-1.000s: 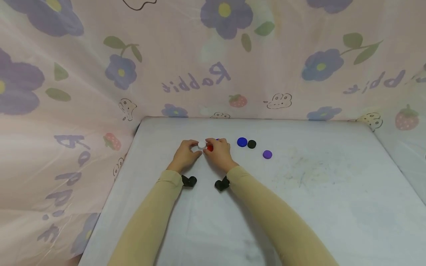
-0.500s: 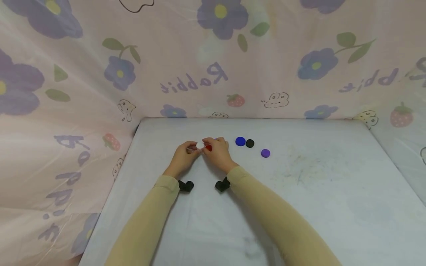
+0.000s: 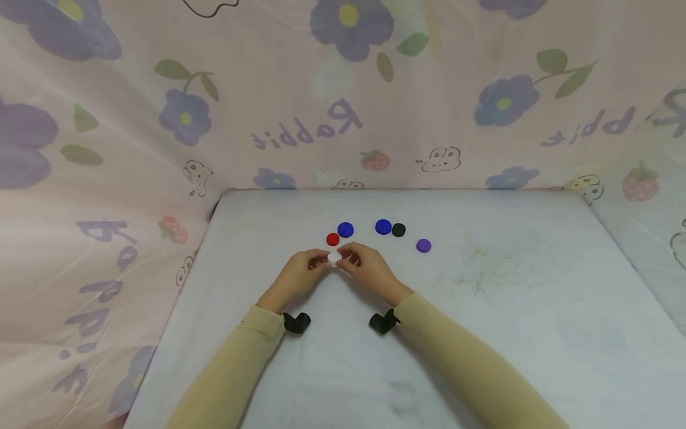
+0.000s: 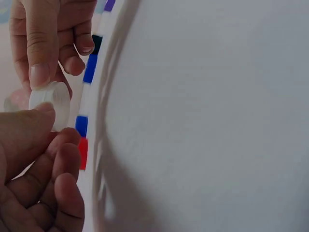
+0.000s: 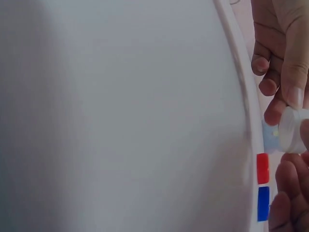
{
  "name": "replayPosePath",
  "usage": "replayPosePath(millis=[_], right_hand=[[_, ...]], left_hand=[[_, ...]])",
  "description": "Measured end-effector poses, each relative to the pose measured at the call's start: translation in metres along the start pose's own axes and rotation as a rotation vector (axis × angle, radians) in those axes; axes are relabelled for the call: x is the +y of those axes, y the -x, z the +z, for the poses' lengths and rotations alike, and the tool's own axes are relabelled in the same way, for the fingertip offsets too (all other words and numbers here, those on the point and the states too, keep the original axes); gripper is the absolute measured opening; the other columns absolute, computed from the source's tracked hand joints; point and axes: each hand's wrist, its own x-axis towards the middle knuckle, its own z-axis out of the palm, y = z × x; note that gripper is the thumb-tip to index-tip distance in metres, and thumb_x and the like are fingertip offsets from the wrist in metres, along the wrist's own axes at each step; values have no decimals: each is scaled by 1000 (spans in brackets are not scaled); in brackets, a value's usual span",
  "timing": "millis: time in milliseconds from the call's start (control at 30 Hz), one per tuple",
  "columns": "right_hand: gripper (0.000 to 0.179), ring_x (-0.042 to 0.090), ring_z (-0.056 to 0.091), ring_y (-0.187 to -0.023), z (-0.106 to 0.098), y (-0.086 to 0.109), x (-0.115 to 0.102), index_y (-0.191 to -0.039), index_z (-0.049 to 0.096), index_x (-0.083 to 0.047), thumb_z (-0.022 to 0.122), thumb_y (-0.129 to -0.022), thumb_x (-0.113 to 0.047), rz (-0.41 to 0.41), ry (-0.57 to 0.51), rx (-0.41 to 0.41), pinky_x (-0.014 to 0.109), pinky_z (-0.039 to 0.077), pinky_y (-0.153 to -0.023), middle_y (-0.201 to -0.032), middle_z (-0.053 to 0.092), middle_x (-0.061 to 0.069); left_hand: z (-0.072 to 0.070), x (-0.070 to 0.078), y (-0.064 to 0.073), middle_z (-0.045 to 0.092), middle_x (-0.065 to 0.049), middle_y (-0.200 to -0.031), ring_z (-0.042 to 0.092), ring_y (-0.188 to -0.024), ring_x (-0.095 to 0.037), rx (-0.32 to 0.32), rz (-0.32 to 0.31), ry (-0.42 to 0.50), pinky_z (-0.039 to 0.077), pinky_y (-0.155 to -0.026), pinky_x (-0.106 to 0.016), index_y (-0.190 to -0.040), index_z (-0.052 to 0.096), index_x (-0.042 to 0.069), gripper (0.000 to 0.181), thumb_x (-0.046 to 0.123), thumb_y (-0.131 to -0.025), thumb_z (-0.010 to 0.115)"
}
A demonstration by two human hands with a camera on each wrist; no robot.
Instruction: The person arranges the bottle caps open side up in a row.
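A small white cap [image 3: 334, 257] is pinched between both hands over the white table [image 3: 482, 333]. My left hand [image 3: 319, 262] holds it from the left and my right hand [image 3: 349, 258] from the right. In the left wrist view my left thumb lies on the white cap [image 4: 48, 104], with the right hand's fingers [image 4: 41, 53] above it. The right wrist view shows the white cap [image 5: 293, 129] at the right edge, under the left hand's fingers [image 5: 280, 58]. Just beyond the hands lie a red cap [image 3: 333, 239] and a blue cap [image 3: 345, 229].
Further right on the table sit a second blue cap [image 3: 383, 226], a black cap [image 3: 399, 230] touching it, and a purple cap [image 3: 423, 245]. A pink flower-print sheet [image 3: 321, 119] walls the back and both sides.
Both hands have drawn back toward me with the white cap between them. The red cap and the blue cap behind them, hidden before, now show.
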Motion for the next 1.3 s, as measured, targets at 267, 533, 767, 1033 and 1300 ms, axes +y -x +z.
replayPosePath(millis=[267, 533, 767, 1033, 1300], right_hand=[[28, 9, 59, -83, -5, 13, 8, -115, 65, -16, 69, -91, -29, -2, -26, 1, 28, 50, -72, -99, 64, -8], [27, 8, 60, -83, -5, 14, 10, -116, 65, -16, 69, -91, -27, -21, -42, 0, 28, 50, -72, -100, 64, -7], [27, 9, 60, -83, -4, 14, 9, -115, 65, -16, 68, -92, -29, -14, -61, -3, 29, 50, -72, -99, 65, -8], [25, 11, 58, -80, -3, 11, 10, -115, 65, -17, 62, -96, -33, -23, -57, 14, 30, 49, -69, -94, 64, -8], [24, 12, 58, -82, 0, 11, 6, -113, 65, -16, 59, -98, -33, 23, -62, 13, 30, 49, -71, -95, 65, -5]], left_hand=[[13, 5, 4, 64, 4, -92, 60, -85, -12, 5, 40, 47, 49, -79, -32, -119, 66, 10, 28, 20, -93, 67], [14, 6, 4, 64, 0, -100, 62, -89, -13, 22, 43, 94, 50, -83, -32, -121, 60, 11, 30, 16, -93, 67], [13, 5, 5, 64, 0, -101, 61, -92, -13, 9, 34, 134, 50, -84, -33, -120, 61, 10, 28, 19, -94, 66], [12, 3, 4, 66, 2, -101, 61, -92, -13, -2, 1, 128, 49, -85, -34, -119, 63, 11, 29, 27, -95, 64], [14, 2, 6, 70, 4, -96, 62, -89, -11, -3, -29, 78, 50, -83, -36, -117, 67, 9, 30, 28, -94, 65]])
